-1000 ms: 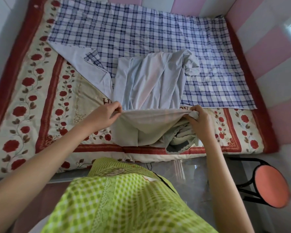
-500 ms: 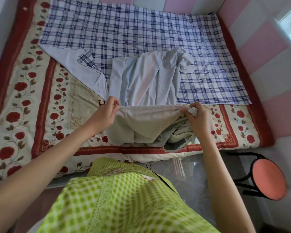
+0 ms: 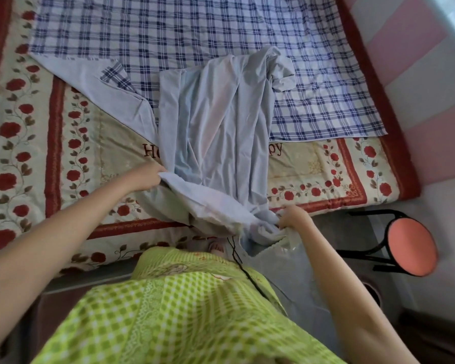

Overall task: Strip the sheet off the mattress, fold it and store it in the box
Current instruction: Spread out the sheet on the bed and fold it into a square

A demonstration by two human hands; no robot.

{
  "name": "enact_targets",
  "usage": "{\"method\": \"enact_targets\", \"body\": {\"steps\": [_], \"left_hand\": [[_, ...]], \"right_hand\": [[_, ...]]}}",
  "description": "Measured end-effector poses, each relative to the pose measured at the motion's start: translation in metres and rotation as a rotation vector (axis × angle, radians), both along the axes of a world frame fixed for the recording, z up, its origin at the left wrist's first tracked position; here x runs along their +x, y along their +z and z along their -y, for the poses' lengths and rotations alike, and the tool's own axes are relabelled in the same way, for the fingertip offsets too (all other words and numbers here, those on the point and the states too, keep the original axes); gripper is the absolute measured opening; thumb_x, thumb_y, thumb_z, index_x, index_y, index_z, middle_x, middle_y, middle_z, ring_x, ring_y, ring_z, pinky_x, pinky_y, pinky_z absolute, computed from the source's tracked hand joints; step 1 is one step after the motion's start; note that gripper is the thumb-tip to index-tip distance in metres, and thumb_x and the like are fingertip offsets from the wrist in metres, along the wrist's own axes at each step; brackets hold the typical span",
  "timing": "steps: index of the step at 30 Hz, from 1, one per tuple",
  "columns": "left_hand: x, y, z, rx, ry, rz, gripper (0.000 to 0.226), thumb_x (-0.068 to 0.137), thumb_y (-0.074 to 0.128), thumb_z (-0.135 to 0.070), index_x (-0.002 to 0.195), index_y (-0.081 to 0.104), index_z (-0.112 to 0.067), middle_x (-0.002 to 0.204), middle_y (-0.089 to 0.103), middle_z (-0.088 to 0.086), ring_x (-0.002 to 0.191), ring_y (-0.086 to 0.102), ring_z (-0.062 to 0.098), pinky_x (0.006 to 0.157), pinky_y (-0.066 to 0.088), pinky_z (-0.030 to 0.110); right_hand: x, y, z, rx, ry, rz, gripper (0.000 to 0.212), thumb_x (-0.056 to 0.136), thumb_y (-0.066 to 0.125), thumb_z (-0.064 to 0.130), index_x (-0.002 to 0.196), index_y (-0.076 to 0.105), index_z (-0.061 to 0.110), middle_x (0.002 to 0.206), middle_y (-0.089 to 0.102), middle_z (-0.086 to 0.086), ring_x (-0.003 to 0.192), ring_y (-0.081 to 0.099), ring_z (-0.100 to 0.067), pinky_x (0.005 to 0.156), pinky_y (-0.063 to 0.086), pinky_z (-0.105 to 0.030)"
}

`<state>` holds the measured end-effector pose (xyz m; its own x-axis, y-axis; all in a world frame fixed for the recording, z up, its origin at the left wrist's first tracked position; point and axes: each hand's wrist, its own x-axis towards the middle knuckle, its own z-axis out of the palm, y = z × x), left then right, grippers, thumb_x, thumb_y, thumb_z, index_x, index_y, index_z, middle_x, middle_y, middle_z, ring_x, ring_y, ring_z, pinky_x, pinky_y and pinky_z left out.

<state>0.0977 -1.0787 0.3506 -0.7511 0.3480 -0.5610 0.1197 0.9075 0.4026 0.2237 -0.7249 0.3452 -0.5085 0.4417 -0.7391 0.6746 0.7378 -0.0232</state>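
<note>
Holding the blue-and-white checked cotton sheet (image 3: 216, 127) by its pale underside, I pinch a fold in my left hand (image 3: 145, 177) above the red-rose quilted mattress (image 3: 63, 158) and clutch a bunched wad in my right hand (image 3: 293, 218) at its near edge. The rest lies spread across the mattress. A round orange stool (image 3: 410, 245) stands near my right arm.

Both bare arms reach forward. The left hand (image 3: 146, 177) is stretched farther out, its fingers curled round an edge of the sheet (image 3: 216, 122). The right hand (image 3: 294, 217) is closer to the body, clenched on bunched sheet.
</note>
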Motion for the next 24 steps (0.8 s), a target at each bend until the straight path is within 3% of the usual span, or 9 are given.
{"method": "enact_targets", "body": {"steps": [4,6,10,14,16,19,21,23,24], "left_hand": [[-0.031,0.033,0.016,0.353,0.660,-0.481,0.029,0.087,0.037,0.002,0.102,0.062,0.000,0.096,0.062,0.015,0.083,0.052,0.025,0.071,0.038,0.028],[-0.044,0.043,0.020,0.434,0.733,-0.534,0.030,0.088,0.038,0.001,0.110,0.058,-0.001,0.108,0.060,0.017,0.096,0.053,0.025,0.079,0.037,0.028],[-0.053,0.043,0.008,0.374,0.367,-0.322,0.036,0.084,0.038,0.012,0.110,0.061,0.000,0.114,0.061,0.019,0.107,0.054,0.033,0.083,0.038,0.030],[-0.057,0.067,-0.002,0.600,0.583,-0.399,0.029,0.087,0.032,0.010,0.095,0.055,-0.005,0.095,0.054,0.017,0.090,0.049,0.024,0.069,0.034,0.025],[-0.056,0.064,-0.003,0.603,0.587,-0.280,0.021,0.092,0.032,-0.007,0.076,0.046,-0.007,0.073,0.046,0.012,0.070,0.043,0.022,0.059,0.031,0.030],[-0.038,0.031,0.000,0.330,0.372,-0.161,0.027,0.095,0.042,-0.029,0.078,0.048,-0.008,0.070,0.048,0.007,0.071,0.050,0.024,0.058,0.032,0.031],[-0.017,0.006,0.006,0.073,0.259,0.010,0.060,0.086,0.054,-0.053,0.120,0.048,-0.004,0.097,0.060,0.010,0.087,0.058,0.026,0.066,0.040,0.032],[0.001,-0.011,0.013,-0.209,0.168,0.293,0.108,0.073,0.060,-0.071,0.147,0.021,-0.004,0.143,0.044,0.009,0.123,0.049,0.029,0.092,0.041,0.035],[0.009,-0.016,0.019,-0.341,0.118,0.443,0.112,0.070,0.062,-0.072,0.149,0.019,-0.005,0.150,0.033,0.008,0.131,0.041,0.028,0.101,0.037,0.034]], "right_hand": [[-0.003,0.024,-0.026,0.101,-0.511,-0.709,0.017,0.092,0.046,0.006,0.100,0.060,-0.002,0.093,0.060,-0.012,0.088,0.060,-0.028,0.070,0.041,-0.029],[-0.010,0.041,-0.031,0.010,-0.675,-0.960,0.025,0.090,0.046,-0.001,0.109,0.063,0.002,0.096,0.061,-0.007,0.091,0.062,-0.024,0.072,0.044,-0.026],[-0.037,0.065,-0.022,-0.503,-0.869,-0.980,0.021,0.096,0.051,0.011,0.105,0.065,0.024,0.101,0.062,0.004,0.085,0.062,-0.008,0.065,0.051,-0.018],[-0.054,0.078,-0.018,-0.468,-0.831,-1.088,0.012,0.097,0.052,0.017,0.100,0.061,0.024,0.105,0.063,-0.003,0.083,0.062,-0.014,0.071,0.056,-0.028],[-0.056,0.072,-0.014,-0.355,-0.579,-0.880,0.038,0.091,0.059,0.039,0.117,0.056,0.010,0.094,0.062,-0.007,0.081,0.060,-0.019,0.074,0.054,-0.036],[-0.043,0.049,0.002,-0.086,-0.167,-0.187,0.081,0.077,0.062,0.065,0.125,0.050,0.001,0.101,0.063,-0.010,0.093,0.060,-0.025,0.080,0.050,-0.035],[-0.022,0.022,0.011,0.000,0.033,0.263,0.096,0.072,0.066,0.067,0.138,0.040,0.001,0.132,0.053,-0.014,0.119,0.052,-0.031,0.097,0.045,-0.037],[0.000,0.010,0.021,0.006,0.187,0.596,0.097,0.074,0.071,0.058,0.143,0.034,0.001,0.145,0.041,-0.012,0.130,0.043,-0.030,0.107,0.039,-0.038],[0.012,0.007,0.028,-0.017,0.252,0.712,0.092,0.077,0.072,0.053,0.143,0.034,0.001,0.146,0.039,-0.011,0.132,0.042,-0.028,0.107,0.039,-0.035]]}}
